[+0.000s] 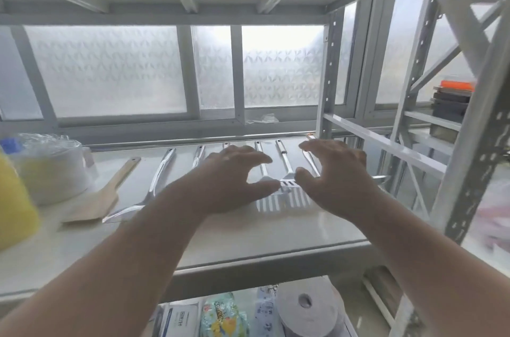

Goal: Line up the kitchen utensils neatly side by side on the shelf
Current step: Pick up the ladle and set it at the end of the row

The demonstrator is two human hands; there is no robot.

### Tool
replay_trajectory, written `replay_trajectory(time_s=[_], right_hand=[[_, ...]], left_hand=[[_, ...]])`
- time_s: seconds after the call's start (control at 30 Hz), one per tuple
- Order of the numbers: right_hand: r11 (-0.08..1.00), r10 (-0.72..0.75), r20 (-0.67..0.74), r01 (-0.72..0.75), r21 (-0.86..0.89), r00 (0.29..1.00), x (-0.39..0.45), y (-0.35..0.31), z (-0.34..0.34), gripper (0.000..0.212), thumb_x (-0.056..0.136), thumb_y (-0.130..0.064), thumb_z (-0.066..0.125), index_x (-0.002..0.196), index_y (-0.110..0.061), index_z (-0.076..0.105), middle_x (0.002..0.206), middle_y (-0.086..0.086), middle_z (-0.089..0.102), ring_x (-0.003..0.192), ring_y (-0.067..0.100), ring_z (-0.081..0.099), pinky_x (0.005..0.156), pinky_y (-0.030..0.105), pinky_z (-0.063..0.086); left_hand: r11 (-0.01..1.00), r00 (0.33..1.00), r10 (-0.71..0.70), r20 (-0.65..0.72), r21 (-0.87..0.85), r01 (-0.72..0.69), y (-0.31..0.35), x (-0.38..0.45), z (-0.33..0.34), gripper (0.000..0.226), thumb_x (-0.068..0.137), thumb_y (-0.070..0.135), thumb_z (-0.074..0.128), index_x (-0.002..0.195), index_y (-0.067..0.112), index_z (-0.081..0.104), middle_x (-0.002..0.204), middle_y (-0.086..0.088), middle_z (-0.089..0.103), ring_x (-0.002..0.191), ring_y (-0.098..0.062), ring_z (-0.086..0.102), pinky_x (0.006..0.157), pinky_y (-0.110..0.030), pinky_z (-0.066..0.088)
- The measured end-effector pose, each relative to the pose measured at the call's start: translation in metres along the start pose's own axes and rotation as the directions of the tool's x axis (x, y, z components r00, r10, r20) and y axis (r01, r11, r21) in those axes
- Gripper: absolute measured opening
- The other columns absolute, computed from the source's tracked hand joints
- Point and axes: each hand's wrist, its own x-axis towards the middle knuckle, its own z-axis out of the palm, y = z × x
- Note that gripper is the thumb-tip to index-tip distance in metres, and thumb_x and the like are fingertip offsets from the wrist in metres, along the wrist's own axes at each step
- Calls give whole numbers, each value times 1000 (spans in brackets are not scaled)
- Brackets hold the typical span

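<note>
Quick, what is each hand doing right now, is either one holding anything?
Left hand: open, fingers spread over the metal utensils, gripping nothing.
Right hand: open, fingers spread over the same row, gripping nothing.

Your two bare forearms reach forward and up from the lower corners, converging toward the middle. Your left hand (231, 182) is held palm down, fingers extended and slightly spread, thumb angled out to the right. Your right hand (335, 173) mirrors it, fingers loosely bent and fanned, thumb pointing left toward the other thumb. The two thumbs sit near each other with a narrow gap between them. Neither hand is curled round anything; both wrists are straight.
</note>
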Motion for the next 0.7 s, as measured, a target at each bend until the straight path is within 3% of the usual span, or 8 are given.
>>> replay_trajectory(time_s=[0.2,0.3,0.4,0.57,0.7], right_hand=[[985,156,68,-150,-88,985,-6,56,-13,60,84,-50,66,140,-33,55,140,-7,57,135,22,43,107,50,32],[955,225,118,-194,-223,967,-9,77,-11,47,86,-34,60,133,-33,57,126,-3,61,125,25,48,100,50,36],[928,278,118,-236,-287,953,-12,90,-10,34,87,-16,49,114,-28,66,104,0,70,107,28,59,99,48,38],[939,235,53,-212,-269,971,-17,94,-13,31,89,-11,46,100,-27,70,89,1,71,93,30,65,94,44,43],[946,164,-52,-172,-274,985,-17,95,-14,31,83,2,54,88,-25,70,76,1,69,82,32,66,84,42,47]], left_hand=[[993,995,89,46,79,-92,68,41,31,71,90,67,60,155,40,46,155,8,53,143,-20,47,114,-46,43],[991,993,105,49,80,-108,94,55,45,57,92,58,59,144,35,54,144,3,59,136,-23,52,107,-46,48],[989,992,101,76,100,-109,108,64,56,47,93,48,59,137,31,59,138,0,62,132,-25,55,104,-46,50],[992,994,76,74,97,-83,106,69,63,44,98,54,51,134,30,61,137,1,63,131,-24,55,105,-47,47],[969,993,121,-6,218,-117,86,74,47,57,105,65,27,142,34,57,144,5,60,134,-22,54,107,-48,43]])
